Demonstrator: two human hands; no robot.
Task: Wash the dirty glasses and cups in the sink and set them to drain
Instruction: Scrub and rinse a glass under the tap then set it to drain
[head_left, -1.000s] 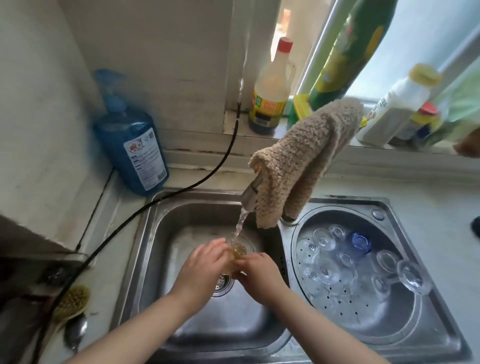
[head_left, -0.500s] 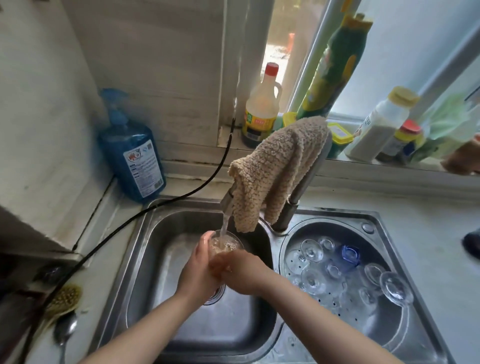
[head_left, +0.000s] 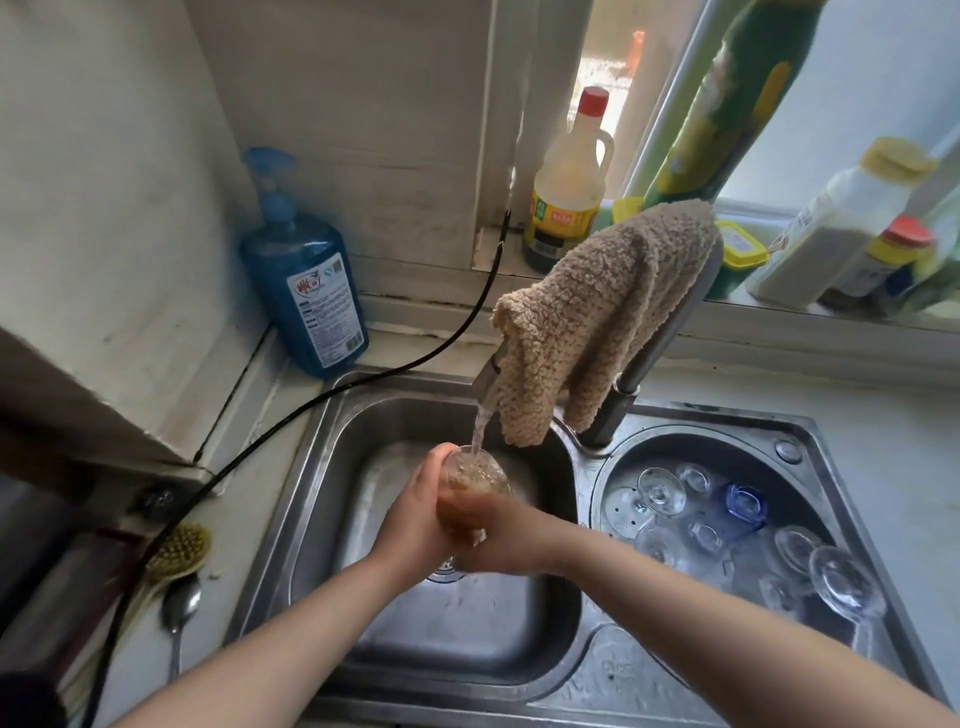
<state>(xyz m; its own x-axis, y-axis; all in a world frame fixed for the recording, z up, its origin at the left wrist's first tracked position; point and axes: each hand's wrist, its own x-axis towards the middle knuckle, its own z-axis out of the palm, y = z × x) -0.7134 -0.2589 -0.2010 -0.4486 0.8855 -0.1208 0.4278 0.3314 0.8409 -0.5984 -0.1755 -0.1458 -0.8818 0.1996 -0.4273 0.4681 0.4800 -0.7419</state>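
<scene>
A clear glass (head_left: 475, 475) stands upright over the left sink basin (head_left: 332, 499), under the water stream from the faucet (head_left: 657, 343). Brownish, bubbly water fills it. My left hand (head_left: 415, 525) grips its left side and my right hand (head_left: 501, 535) wraps round its lower front. In the round right basin (head_left: 800, 457) lie several glasses, among them a stemmed one (head_left: 660, 491), a blue cup (head_left: 745, 504) and a large clear glass (head_left: 844, 582) leaning at the right rim.
A tan cloth (head_left: 587, 322) hangs over the faucet neck. A blue soap pump bottle (head_left: 306, 280) stands at the back left corner; a black cable (head_left: 332, 387) crosses the sink rim. Bottles (head_left: 569, 182) line the windowsill. A brush (head_left: 176, 551) and spoon (head_left: 179, 608) lie left of the sink.
The glass has risen closer to the faucet and filled with bubbly brownish water. My right hand has wrapped further round its base. The camera has tilted down slightly.
</scene>
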